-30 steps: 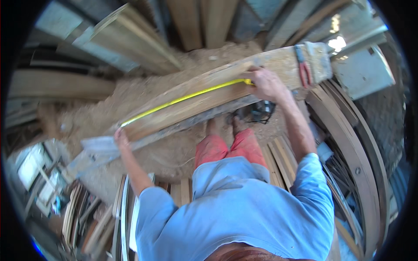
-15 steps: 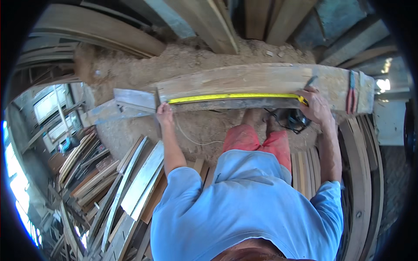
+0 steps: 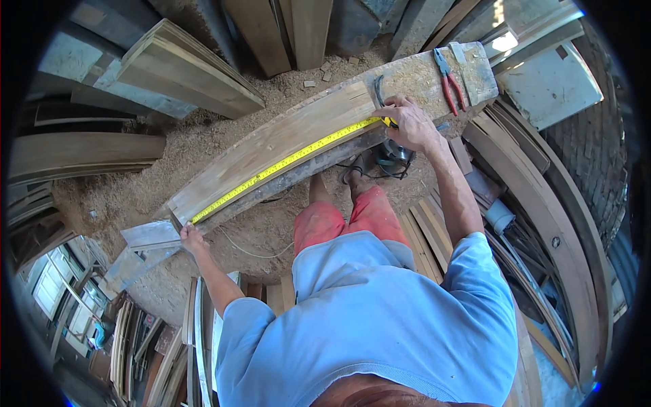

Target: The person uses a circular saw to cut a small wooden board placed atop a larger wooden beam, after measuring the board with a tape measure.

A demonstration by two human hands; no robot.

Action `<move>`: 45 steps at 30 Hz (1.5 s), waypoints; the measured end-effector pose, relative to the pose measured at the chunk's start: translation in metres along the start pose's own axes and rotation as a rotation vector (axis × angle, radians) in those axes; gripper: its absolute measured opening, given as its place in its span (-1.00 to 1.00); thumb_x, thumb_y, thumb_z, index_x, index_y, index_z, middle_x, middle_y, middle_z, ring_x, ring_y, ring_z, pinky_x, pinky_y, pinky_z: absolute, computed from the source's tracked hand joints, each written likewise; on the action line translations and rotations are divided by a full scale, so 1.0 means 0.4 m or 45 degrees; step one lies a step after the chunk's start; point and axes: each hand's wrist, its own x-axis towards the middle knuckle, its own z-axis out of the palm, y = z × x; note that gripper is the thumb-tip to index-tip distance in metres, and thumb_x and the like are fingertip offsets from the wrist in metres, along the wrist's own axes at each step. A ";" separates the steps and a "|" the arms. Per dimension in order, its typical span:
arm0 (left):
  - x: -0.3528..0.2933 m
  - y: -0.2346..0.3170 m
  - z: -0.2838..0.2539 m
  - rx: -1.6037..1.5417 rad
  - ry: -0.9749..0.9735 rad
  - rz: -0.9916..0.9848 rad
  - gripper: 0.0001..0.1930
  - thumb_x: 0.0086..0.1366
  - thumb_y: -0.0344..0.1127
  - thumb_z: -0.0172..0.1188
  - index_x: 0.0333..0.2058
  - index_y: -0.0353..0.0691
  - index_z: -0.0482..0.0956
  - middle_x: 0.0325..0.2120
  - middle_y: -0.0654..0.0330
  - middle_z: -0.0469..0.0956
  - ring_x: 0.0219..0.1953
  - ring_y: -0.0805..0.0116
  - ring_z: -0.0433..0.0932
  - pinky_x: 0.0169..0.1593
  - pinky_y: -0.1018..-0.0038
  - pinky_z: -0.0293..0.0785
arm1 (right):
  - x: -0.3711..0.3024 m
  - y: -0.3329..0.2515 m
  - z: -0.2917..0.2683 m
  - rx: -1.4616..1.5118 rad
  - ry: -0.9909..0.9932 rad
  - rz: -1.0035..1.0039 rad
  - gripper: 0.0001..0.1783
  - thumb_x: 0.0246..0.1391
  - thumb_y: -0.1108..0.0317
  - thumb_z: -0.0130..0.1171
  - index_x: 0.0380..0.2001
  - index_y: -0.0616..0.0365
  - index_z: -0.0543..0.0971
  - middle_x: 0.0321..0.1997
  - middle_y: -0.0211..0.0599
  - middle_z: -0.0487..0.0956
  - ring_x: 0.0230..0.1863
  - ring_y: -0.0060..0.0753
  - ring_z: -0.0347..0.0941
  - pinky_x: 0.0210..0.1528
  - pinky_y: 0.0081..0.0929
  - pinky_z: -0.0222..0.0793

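Note:
A yellow tape measure [image 3: 285,165] is drawn out along the near edge of a pale wooden board [image 3: 271,141]. The board lies on a long narrow bench [image 3: 478,74]. At the board's left end, my left hand [image 3: 194,239] pinches the tip of the tape. My right hand [image 3: 412,126] grips the tape's case near the other end, its fingers covering most of it. Just beyond those fingers, a dark curved metal piece [image 3: 378,88] rests on the bench. Pliers with red handles [image 3: 448,85] lie farther right on the bench top.
Under the bench, near my feet, sits a dark power tool [image 3: 393,154] with a cord. Stacked planks [image 3: 190,74] lean at the back. Long curved boards [image 3: 536,176] lie at the right, and timber strips [image 3: 129,346] pile at the lower left. Sawdust [image 3: 115,203] covers the ground.
The view has turned, so the bench now slants up to the right. Both hands keep their holds at the two ends of the tape, which stays along the board.

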 end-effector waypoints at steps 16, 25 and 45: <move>0.028 0.000 -0.031 0.083 0.004 0.077 -0.80 0.48 -0.25 0.30 -0.10 -0.26 0.60 -0.44 0.30 0.54 -0.44 0.50 0.42 -0.36 0.51 0.41 | -0.004 -0.019 0.000 0.139 -0.065 -0.115 -0.40 -0.10 0.51 0.27 0.12 0.02 0.68 0.17 0.00 0.58 0.27 0.11 0.44 0.38 -0.07 0.34; -0.392 0.314 0.324 1.385 -0.561 1.517 0.18 0.05 0.27 0.55 0.50 -0.17 0.15 0.44 -0.28 0.17 0.48 -0.28 0.13 0.51 -0.24 -0.07 | -0.043 0.058 -0.006 0.576 0.095 0.102 -0.49 0.05 0.39 0.29 0.13 0.13 0.60 -0.06 -0.07 0.63 0.00 -0.06 0.58 0.16 -0.16 0.49; -0.454 0.487 0.522 1.304 -1.575 1.171 -0.18 0.06 -0.06 0.45 0.35 0.12 0.41 -0.06 -0.26 0.66 0.05 -0.22 0.66 0.16 -0.03 0.56 | -0.038 0.059 0.017 0.405 0.478 0.391 -0.37 0.23 0.22 0.22 0.34 0.13 0.45 0.27 0.23 0.47 0.19 0.24 0.48 0.28 0.04 0.42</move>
